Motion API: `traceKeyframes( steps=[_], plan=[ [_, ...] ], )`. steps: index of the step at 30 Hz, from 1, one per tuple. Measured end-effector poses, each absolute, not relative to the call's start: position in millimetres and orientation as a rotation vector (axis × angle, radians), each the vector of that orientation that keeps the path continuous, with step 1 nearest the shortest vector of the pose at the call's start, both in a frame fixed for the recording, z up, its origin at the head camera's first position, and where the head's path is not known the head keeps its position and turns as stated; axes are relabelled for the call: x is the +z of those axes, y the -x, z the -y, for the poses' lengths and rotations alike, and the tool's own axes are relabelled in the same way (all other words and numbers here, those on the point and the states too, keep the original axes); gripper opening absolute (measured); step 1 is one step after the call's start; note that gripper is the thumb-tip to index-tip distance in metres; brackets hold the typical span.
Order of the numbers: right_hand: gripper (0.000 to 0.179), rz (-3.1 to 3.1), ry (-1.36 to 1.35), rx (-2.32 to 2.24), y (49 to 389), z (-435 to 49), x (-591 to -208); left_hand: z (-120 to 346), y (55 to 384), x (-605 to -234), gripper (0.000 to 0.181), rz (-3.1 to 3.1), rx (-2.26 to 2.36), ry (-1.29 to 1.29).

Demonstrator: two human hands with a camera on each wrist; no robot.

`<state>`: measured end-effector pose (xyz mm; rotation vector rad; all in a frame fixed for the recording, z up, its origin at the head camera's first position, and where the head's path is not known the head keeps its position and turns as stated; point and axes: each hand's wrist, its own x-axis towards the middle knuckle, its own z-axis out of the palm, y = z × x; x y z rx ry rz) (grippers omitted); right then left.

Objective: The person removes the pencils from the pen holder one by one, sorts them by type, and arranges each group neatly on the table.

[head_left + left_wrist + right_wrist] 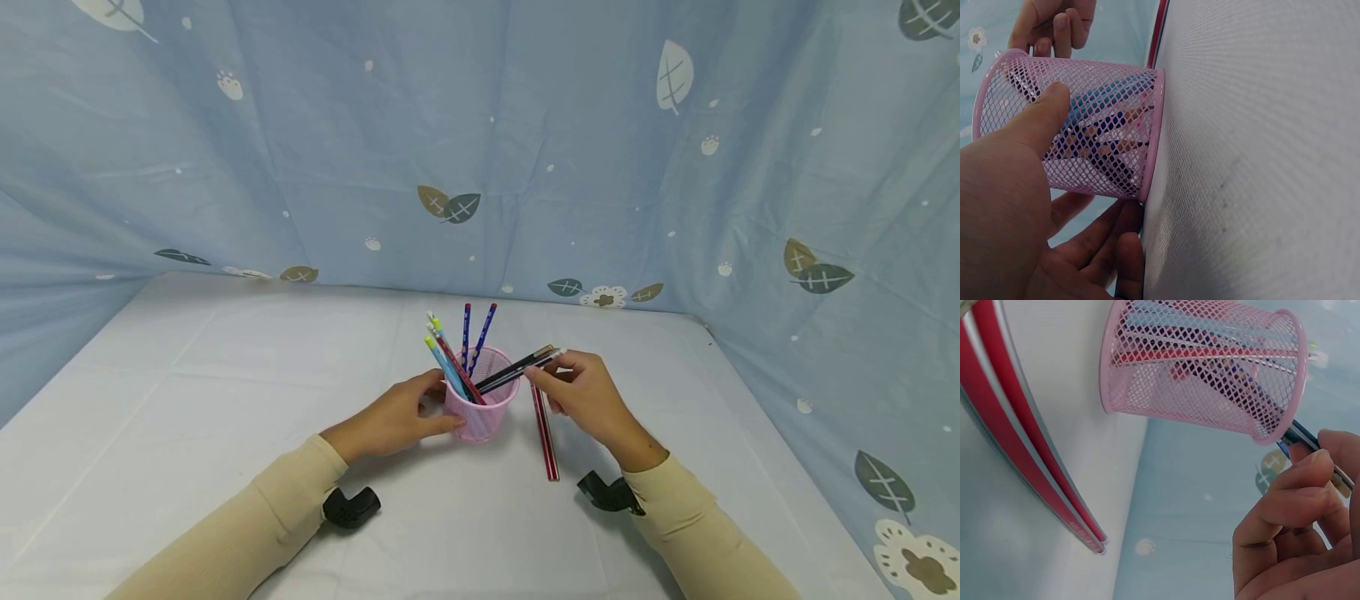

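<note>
A pink mesh pencil cup stands upright on the table. My left hand holds it from the left, thumb along the near side and fingers behind. My right hand pinches the upper ends of dark pencils that lean over the cup's right rim, their lower ends inside it. Also in the cup are dark blue pencils, light blue pencils and a red one. Beside the cup, under my right hand, red striped pencils lie side by side; they show large in the right wrist view.
A white cloth covers the table. Behind it and along the right side hangs a blue curtain with leaf prints. Black camera mounts sit on both wrists, low over the table.
</note>
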<state>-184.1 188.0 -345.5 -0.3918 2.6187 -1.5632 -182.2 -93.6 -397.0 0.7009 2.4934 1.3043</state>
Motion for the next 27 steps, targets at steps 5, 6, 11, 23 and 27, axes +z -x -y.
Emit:
traceKeyframes(
  steps=[5, 6, 11, 23, 27],
  plan=[
    [0.031, -2.656, 0.409, -1.584, 183, -190, -343, 93, 182, -397, 0.066, -2.496, 1.302, -0.706],
    [0.031, -2.658, 0.416, -1.593, 183, -191, -343, 93, 182, -397, 0.066, -2.496, 1.302, -0.708],
    [0.028, -2.660, 0.427, -1.646, 183, -193, -339, 93, 182, -397, 0.066, -2.496, 1.302, -0.710],
    [0.020, -2.697, 0.460, -1.792, 183, -195, -335, 94, 183, -399, 0.067, -2.500, 1.295, -0.702],
    [0.017, -2.702, 0.511, -1.919, 182, -196, -335, 94, 184, -400, 0.067, -2.498, 1.304, -0.703]
  ],
)
